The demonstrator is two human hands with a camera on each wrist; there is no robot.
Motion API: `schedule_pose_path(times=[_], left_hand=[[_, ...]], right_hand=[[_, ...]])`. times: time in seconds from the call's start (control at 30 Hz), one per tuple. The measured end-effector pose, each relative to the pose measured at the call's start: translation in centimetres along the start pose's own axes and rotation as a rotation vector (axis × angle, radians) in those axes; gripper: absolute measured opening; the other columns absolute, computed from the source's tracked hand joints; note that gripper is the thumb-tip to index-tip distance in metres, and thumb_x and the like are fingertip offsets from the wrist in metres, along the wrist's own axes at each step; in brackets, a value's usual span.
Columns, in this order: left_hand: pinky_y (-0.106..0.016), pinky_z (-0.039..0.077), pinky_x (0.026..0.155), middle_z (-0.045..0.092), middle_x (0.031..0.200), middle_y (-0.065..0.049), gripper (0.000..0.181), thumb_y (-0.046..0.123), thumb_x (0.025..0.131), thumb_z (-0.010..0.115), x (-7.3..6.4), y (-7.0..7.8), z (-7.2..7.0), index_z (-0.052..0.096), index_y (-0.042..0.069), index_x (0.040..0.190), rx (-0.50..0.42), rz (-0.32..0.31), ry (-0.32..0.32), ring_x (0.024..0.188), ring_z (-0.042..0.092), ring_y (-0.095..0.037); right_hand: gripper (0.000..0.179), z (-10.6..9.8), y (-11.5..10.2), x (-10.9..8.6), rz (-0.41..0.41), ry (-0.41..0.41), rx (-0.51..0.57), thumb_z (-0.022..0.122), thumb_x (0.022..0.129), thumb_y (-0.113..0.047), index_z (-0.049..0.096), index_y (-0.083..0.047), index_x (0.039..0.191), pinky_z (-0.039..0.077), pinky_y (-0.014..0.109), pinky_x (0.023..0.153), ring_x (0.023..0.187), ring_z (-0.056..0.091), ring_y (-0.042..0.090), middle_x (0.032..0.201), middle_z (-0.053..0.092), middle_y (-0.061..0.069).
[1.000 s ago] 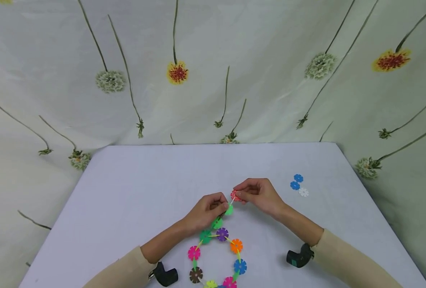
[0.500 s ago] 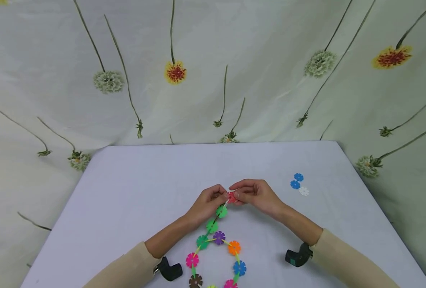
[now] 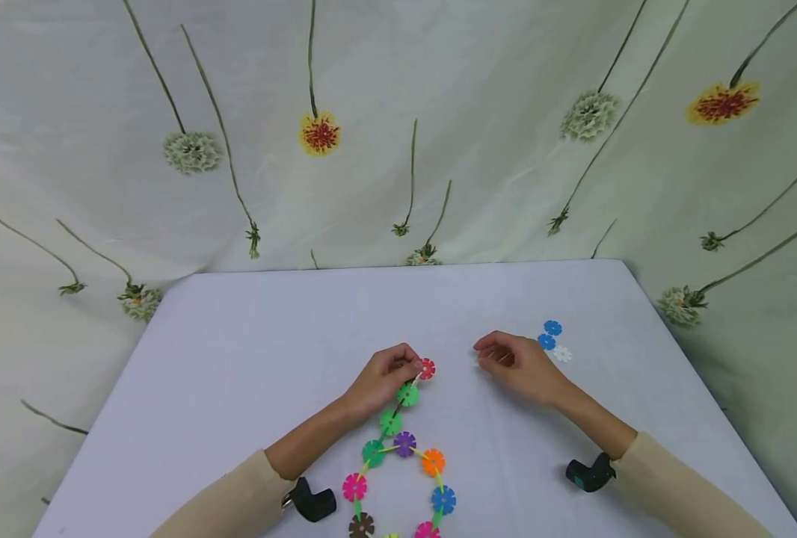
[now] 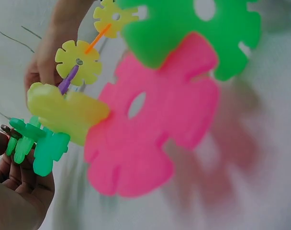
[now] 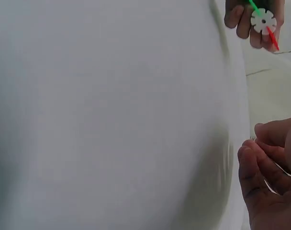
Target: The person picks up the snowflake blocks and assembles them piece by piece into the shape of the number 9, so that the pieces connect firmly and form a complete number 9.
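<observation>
With fingertips and thumb, my left hand [image 3: 386, 376] pinches the end of a chain of interlocked flower-shaped plastic discs. A red disc [image 3: 428, 368] tips that end, above a green disc [image 3: 407, 394]. The right wrist view shows a white disc [image 5: 257, 20] between green and red ones seen edge-on, against the left hand's fingers. Lower down, the chain joins a ring with purple [image 3: 404, 444], orange [image 3: 433, 462] and blue [image 3: 443, 500] discs. My right hand [image 3: 522, 366] hovers with loosely curled fingers, holding nothing visible, left of two blue discs [image 3: 552, 327] and a loose white disc [image 3: 563, 353].
The white table [image 3: 291, 321] ends at a back edge, before a hanging flower-print cloth [image 3: 371, 187]. Black wrist cameras [image 3: 590, 472] sit below both wrists. The ring's lower part runs out of the head view.
My right hand has let go of the red disc and moved right, towards the loose discs. The red disc stays on the chain end in my left hand. The head view has shifted slightly.
</observation>
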State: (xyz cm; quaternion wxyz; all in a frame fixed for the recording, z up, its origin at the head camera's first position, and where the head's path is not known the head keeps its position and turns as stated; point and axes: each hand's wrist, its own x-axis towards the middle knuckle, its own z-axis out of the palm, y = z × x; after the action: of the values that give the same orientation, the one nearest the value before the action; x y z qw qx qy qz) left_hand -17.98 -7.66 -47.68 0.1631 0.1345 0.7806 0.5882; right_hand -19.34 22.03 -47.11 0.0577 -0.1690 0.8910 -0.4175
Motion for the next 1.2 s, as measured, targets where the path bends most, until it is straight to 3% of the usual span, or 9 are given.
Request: schedule_pose_path(times=[0.17, 0.33, 0.5, 0.7, 0.9, 1.2], left_hand=[[-0.02, 0.049, 0.078, 0.066, 0.093, -0.009, 0.02, 0.022, 0.11, 0.059, -0.1, -0.1, -0.1, 0.066, 0.003, 0.11, -0.01, 0.003, -0.004, 0.081, 0.055, -0.013], [-0.02, 0.048, 0.076, 0.065, 0.09, -0.005, 0.02, 0.021, 0.11, 0.059, -0.2, -0.1, -0.3, 0.066, 0.003, 0.109, -0.01, 0.003, 0.002, 0.079, 0.054, -0.011], [-0.02, 0.049, 0.078, 0.066, 0.093, -0.014, 0.022, 0.023, 0.11, 0.06, -0.2, -0.2, -0.3, 0.065, 0.002, 0.109, 0.0, 0.005, 0.002, 0.081, 0.055, -0.013], [-0.02, 0.05, 0.079, 0.067, 0.1, -0.019, 0.02, 0.021, 0.11, 0.058, -0.3, -0.1, -0.3, 0.066, 0.003, 0.112, -0.005, 0.008, -0.006, 0.085, 0.056, -0.015], [-0.02, 0.05, 0.078, 0.067, 0.102, -0.02, 0.02, 0.022, 0.11, 0.058, -0.3, 0.1, -0.2, 0.066, 0.004, 0.112, -0.011, 0.001, -0.013, 0.084, 0.057, -0.013], [-0.02, 0.049, 0.078, 0.066, 0.103, -0.02, 0.022, 0.022, 0.111, 0.057, -0.3, 0.1, -0.2, 0.066, 0.002, 0.112, 0.004, 0.015, -0.024, 0.085, 0.056, -0.015]], right_hand=[[0.024, -2.4, 2.2, -0.7, -0.028, 0.082, -0.254, 0.069, 0.099, -0.008, 0.074, -0.01, 0.123, 0.054, 0.031, 0.084, 0.095, 0.062, 0.015, 0.105, 0.071, 0.0], [0.027, -5.3, 3.8, -0.8, 0.031, 0.124, -0.337, 0.07, 0.097, -0.009, 0.074, -0.007, 0.123, 0.047, 0.037, 0.084, 0.096, 0.058, 0.023, 0.108, 0.07, 0.009], [0.025, -7.2, 5.2, -0.8, 0.087, 0.126, -0.292, 0.073, 0.097, -0.013, 0.073, -0.003, 0.121, 0.047, 0.034, 0.082, 0.093, 0.059, 0.024, 0.106, 0.07, 0.013], [0.022, -8.1, 6.3, -1.0, 0.108, 0.097, -0.255, 0.077, 0.097, -0.016, 0.073, -0.003, 0.114, 0.049, 0.029, 0.082, 0.095, 0.06, 0.022, 0.107, 0.07, 0.014], [0.025, -8.2, 6.5, -0.8, 0.107, 0.088, -0.227, 0.079, 0.095, -0.011, 0.067, -0.002, 0.116, 0.048, 0.026, 0.08, 0.095, 0.06, 0.023, 0.11, 0.07, 0.016], [0.014, -6.5, 4.8, 0.2, 0.042, 0.174, -0.105, 0.072, 0.1, -0.006, 0.071, -0.007, 0.113, 0.055, 0.018, 0.082, 0.102, 0.074, 0.027, 0.11, 0.079, 0.014]])
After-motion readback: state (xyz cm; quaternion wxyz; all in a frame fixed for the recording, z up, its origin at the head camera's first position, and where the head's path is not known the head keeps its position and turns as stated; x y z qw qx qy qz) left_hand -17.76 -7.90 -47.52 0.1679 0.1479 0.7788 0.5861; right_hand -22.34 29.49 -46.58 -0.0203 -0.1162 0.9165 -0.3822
